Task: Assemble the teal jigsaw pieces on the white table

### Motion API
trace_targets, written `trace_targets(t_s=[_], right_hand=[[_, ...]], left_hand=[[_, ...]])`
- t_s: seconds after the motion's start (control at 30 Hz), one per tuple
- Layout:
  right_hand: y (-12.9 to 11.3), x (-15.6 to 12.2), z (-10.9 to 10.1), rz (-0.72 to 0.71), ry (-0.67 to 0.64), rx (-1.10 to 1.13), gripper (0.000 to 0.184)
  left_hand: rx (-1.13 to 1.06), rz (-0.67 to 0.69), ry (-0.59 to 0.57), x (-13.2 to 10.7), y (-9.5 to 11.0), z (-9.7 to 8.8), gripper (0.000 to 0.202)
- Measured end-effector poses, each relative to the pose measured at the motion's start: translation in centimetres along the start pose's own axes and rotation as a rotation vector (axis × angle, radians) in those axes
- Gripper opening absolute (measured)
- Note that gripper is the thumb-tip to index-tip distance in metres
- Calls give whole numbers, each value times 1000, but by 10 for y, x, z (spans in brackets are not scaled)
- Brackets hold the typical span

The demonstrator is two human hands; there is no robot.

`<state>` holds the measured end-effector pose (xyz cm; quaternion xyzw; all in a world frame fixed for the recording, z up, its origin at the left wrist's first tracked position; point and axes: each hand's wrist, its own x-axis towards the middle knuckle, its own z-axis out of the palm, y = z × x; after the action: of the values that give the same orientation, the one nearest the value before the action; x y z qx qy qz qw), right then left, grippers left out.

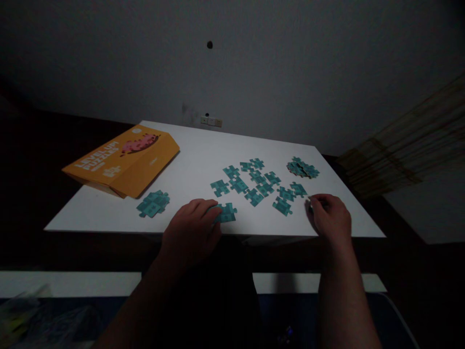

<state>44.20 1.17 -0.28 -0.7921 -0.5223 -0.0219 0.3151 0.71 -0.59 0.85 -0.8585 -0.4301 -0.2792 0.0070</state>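
Puzzle piece: teal, face-down, lying flat on the white table (189,160) near the front edge, roughly the middle (227,213)

Left hand: resting on the table edge (192,228), fingers curled loosely and the fingertips (214,209) touching the left side of that piece, more holding it down than pinching

Right hand: over at the front right (330,215), fingers bunched together around something small at the tips; too dark to make out what it is

Loose pieces: a scatter of teal ones (259,184) between the two hands and a bit further back, some touching each other

Small pile: a heap of pieces (302,168) toward the back right

Another clump: a few stacked pieces (153,203) left of the left hand

Box: orange puzzle box (125,157) lying flat at the back left corner, just behind that clump

Room: pretty dim, grey wall (290,72) behind the table
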Motion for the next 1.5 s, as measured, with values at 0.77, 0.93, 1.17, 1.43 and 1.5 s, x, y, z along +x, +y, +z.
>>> trace_targets(t_s=[0.77, 0.93, 1.17, 1.43, 1.5], right_hand=[[-48, -16, -7, -441, 45, -19, 31], [-111, -8, 10, -511, -209, -120, 37], [-158, 21, 55, -481, -263, -252, 46], [-148, 42, 85, -397, -314, 31, 33], [-151, 38, 77, -400, -292, 192, 28]], left_hand=[[1, 7, 1, -3, -2, 4, 27], [-7, -5, 16, -3, -3, 6, 29], [-10, -1, 15, -2, -3, 4, 28], [-6, -1, 9, -3, -1, 6, 27], [-12, -16, 9, -2, 0, 4, 26]])
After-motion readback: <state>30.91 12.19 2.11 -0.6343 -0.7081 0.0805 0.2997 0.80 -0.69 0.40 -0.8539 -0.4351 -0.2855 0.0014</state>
